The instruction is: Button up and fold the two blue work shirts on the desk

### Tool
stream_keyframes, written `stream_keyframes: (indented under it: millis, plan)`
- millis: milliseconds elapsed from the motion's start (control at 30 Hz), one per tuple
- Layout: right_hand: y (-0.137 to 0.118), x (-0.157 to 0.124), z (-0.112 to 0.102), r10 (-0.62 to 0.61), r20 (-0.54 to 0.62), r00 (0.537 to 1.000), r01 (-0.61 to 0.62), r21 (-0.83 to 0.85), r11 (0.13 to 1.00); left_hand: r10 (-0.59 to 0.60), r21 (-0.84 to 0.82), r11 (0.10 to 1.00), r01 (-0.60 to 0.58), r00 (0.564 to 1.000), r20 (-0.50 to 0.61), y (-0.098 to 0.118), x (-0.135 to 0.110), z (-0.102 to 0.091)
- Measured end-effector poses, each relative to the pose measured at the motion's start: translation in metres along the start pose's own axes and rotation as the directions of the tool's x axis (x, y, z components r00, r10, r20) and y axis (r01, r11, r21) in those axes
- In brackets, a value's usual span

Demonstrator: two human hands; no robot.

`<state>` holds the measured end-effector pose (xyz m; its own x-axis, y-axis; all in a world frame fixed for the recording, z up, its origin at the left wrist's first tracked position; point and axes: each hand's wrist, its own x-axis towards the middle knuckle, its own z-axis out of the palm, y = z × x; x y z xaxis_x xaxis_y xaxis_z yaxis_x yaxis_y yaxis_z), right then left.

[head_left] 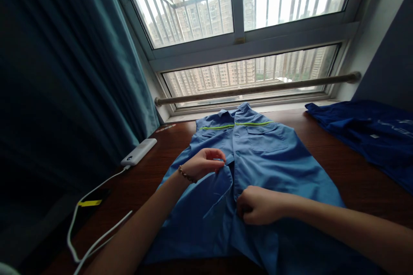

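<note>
A light-blue work shirt (267, 167) lies spread on the brown table, its collar toward the window and a yellow-green stripe across its chest. My left hand (206, 162), with a beaded bracelet at the wrist, pinches the edge of the left front panel and lifts it slightly, so part of the panel's inner side shows. Lower down, my right hand (254, 205) is closed at the edge of the right front panel, with its fingers curled around the cloth. The fingertips of the right hand are partly hidden.
A white power bank (139, 152) with a white cable (73, 219) lies at the left, near a yellow strip (90, 203). Dark-blue clothing (371, 133) lies at the right on the wooden table (318, 142). A teal curtain (106, 51) hangs left of the barred window.
</note>
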<state>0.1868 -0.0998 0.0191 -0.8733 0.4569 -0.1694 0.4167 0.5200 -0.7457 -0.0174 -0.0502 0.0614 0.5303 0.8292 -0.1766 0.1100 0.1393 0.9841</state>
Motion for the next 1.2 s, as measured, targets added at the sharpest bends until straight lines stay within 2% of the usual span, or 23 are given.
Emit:
stream_keyframes:
  millis: [67,133,200,233,300,367,433,467,500,567,600,667,733,833,900,1000,1067,1133,1200]
  plan:
    - [0.007,0.004,-0.006,0.037,0.061,0.997,-0.045,0.138,0.989,-0.007,-0.037,0.999,0.007,1.000,0.001,-0.009,0.002,0.010]
    - [0.019,0.008,-0.017,0.131,0.087,0.988,-0.152,0.314,0.937,-0.058,0.007,0.998,0.058,0.996,0.066,-0.026,0.007,0.023]
    - [0.035,0.012,-0.029,0.182,-0.012,0.983,-0.155,0.469,0.869,-0.085,0.018,0.996,0.084,0.993,0.085,-0.045,0.012,0.034]
    - [0.043,0.013,-0.035,0.180,-0.089,0.980,-0.109,0.519,0.848,-0.090,0.005,0.996,0.090,0.992,0.085,-0.053,0.015,0.038]
    - [0.056,0.012,-0.044,0.106,-0.275,0.956,0.078,0.583,0.809,-0.089,-0.032,0.995,0.092,0.992,0.086,-0.063,0.018,0.042]
    - [0.063,0.007,-0.049,0.039,-0.457,0.889,0.276,0.600,0.751,-0.085,-0.039,0.995,0.090,0.991,0.107,-0.067,0.019,0.043]
    - [0.064,0.000,-0.053,0.037,-0.552,0.833,0.383,0.624,0.681,-0.065,-0.039,0.997,0.069,0.992,0.106,-0.067,0.018,0.044]
    - [0.063,-0.003,-0.056,0.050,-0.543,0.838,0.389,0.660,0.643,-0.056,-0.035,0.998,0.061,0.993,0.108,-0.066,0.018,0.044]
    - [0.062,-0.007,-0.060,0.066,-0.485,0.872,0.351,0.713,0.606,-0.050,-0.028,0.998,0.053,0.993,0.111,-0.066,0.018,0.044]
    - [0.060,-0.013,-0.070,0.080,-0.310,0.947,0.220,0.812,0.541,-0.044,-0.010,0.999,0.046,0.992,0.121,-0.065,0.017,0.044]
    - [0.059,-0.015,-0.075,0.076,-0.226,0.971,0.154,0.838,0.523,-0.042,0.003,0.999,0.042,0.991,0.127,-0.064,0.016,0.045]
    - [0.062,-0.020,-0.086,0.061,-0.118,0.991,0.066,0.838,0.541,-0.033,0.046,0.999,0.027,0.990,0.137,-0.063,0.015,0.045]
    - [0.068,-0.024,-0.093,0.076,-0.092,0.993,0.026,0.789,0.613,-0.012,0.113,0.994,-0.004,0.990,0.141,-0.061,0.014,0.046]
    - [0.077,-0.025,-0.095,0.154,0.011,0.988,-0.123,0.656,0.745,0.036,0.254,0.965,-0.070,0.990,0.135,-0.061,0.011,0.049]
    - [0.077,-0.023,-0.094,0.211,0.056,0.976,-0.202,0.597,0.776,0.079,0.378,0.919,-0.116,0.991,0.111,-0.063,0.011,0.052]
    - [0.068,-0.019,-0.090,0.223,0.015,0.975,-0.187,0.604,0.775,0.123,0.522,0.843,-0.128,0.991,0.044,-0.066,0.016,0.057]
    - [0.062,-0.016,-0.088,0.249,0.043,0.967,-0.232,0.541,0.808,0.129,0.578,0.808,-0.113,0.992,0.014,-0.066,0.026,0.060]
    - [0.061,-0.014,-0.089,0.351,0.038,0.936,-0.335,0.408,0.849,0.154,0.641,0.760,-0.111,0.988,-0.011,-0.064,0.042,0.063]
    - [0.068,-0.013,-0.092,0.465,-0.068,0.883,-0.422,0.321,0.848,0.196,0.701,0.705,-0.108,0.979,-0.046,-0.062,0.063,0.066]
